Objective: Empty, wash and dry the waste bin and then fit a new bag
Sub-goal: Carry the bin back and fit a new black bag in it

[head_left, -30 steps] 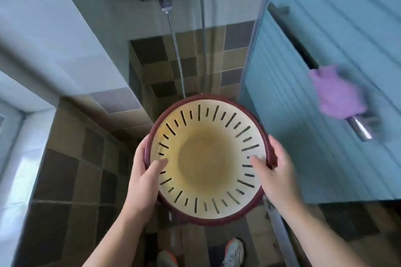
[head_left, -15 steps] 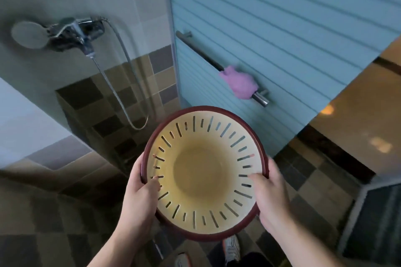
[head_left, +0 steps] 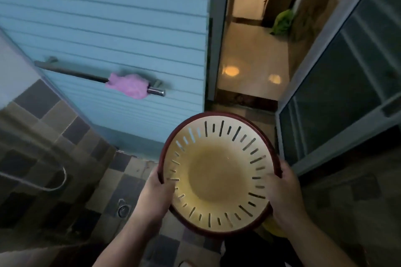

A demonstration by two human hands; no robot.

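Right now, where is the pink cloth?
In the head view the pink cloth hangs near the right end of the metal rail on the blue slatted door, up and left of the waste bin held in both hands.

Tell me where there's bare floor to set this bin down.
Both hands, left hand and right hand, grip the bin. Bare tiles lie left of it, around the floor drain. The hose loop crowds the far left.
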